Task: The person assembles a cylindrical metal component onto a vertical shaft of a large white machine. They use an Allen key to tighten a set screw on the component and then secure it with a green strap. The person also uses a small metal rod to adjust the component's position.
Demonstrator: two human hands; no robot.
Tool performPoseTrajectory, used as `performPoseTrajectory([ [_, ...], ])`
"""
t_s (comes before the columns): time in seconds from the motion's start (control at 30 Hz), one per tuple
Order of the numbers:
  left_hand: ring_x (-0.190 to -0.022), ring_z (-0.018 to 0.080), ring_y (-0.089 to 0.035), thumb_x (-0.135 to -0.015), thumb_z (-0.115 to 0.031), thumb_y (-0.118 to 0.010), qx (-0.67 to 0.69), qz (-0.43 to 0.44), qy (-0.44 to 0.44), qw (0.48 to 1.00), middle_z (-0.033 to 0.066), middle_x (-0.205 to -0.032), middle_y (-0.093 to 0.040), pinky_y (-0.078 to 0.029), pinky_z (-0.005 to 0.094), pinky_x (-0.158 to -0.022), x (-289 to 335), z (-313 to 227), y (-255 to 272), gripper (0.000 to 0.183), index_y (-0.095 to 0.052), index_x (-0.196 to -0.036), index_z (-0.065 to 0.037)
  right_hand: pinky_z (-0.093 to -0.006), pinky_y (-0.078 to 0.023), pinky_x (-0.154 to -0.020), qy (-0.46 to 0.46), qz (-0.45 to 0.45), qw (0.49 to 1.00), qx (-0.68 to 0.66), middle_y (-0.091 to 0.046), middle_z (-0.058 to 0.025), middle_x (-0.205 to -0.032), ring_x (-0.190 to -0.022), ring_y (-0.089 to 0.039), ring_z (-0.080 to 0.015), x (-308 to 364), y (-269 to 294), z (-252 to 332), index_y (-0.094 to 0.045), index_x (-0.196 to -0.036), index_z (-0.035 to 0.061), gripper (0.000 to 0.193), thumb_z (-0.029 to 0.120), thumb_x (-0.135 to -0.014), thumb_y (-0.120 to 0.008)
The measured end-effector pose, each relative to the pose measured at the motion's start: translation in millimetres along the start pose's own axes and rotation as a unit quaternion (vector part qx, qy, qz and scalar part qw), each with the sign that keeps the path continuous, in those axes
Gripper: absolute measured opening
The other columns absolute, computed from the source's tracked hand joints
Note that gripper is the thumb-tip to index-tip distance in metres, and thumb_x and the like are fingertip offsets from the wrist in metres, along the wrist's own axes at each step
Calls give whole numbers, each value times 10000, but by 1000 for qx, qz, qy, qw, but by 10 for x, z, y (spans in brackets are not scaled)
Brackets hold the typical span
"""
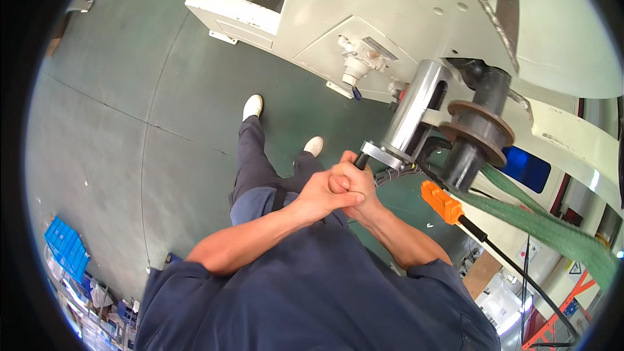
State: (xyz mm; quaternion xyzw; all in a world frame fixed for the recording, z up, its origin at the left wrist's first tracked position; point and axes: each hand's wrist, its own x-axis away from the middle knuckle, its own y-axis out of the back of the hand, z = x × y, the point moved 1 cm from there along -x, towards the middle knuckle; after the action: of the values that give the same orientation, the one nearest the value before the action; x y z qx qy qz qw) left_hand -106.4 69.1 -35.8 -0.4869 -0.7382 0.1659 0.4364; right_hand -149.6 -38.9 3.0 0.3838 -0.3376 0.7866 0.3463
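My right hand point(361, 185) is wrapped round the black grip of a crank handle point(362, 160). My left hand point(318, 196) is closed against my right hand, its thumb lying across it; whether it also touches the grip is hidden. From the grip, a short silver crank arm point(382, 155) runs to the lower end of a shiny metal cylinder point(409, 110) with a slot in its side. Right of the cylinder, a dark shaft carries a rusty flanged spool point(478, 131).
An orange pendant controller point(442, 203) hangs on a black cable at my right, near a green sling point(539, 221). A large cream machine body point(390, 6) stands ahead, with a white valve fitting point(357, 62) low on it. A blue crate point(66, 247) sits far left on the green floor.
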Motion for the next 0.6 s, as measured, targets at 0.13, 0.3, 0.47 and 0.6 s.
performPoseTrajectory([
  [0.13, -833, 92, -650, -762, -135, -859, -32, 0, -76, 997, 46, -895, -698, -532, 271, -756, 341, -493, -666, 273, -679, -920, -4, -227, -297, -448, 6, -12, 996, 85, -408, 33, -598, -493, -411, -55, 823, -189, 518, -405, -741, 107, 265, -29, -850, -604],
  [0.3, -810, 74, -643, -727, -48, -866, 48, 87, -38, 994, 5, -845, -684, -528, 251, -736, -251, 145, -639, 337, -628, -962, -2, -227, -297, -445, 35, -56, 995, 75, -405, 33, -586, -479, -413, -56, 440, 556, 295, -421, -734, 103, 264, -9, -855, -627],
  [0.47, -748, 79, -645, -799, -67, -802, 36, 46, 9, 998, 44, -784, -692, -529, 255, -698, 118, -97, 1, 162, -665, -821, 17, -235, -293, -447, -7, -28, 999, -24, -404, 40, -594, -487, -409, -54, 73, -205, 57, -440, -724, 112, 264, -11, -849, -637],
  [0.6, -777, 57, -620, -760, -107, -858, -31, 51, -55, 997, 11, -810, -687, -521, 253, -705, 168, -325, -582, 238, -693, -893, 3, -228, -287, -439, 75, -32, 991, 110, -390, 38, -602, -479, -382, -55, 712, -57, 450, -432, -762, 105, 240, -11, -844, -625],
])
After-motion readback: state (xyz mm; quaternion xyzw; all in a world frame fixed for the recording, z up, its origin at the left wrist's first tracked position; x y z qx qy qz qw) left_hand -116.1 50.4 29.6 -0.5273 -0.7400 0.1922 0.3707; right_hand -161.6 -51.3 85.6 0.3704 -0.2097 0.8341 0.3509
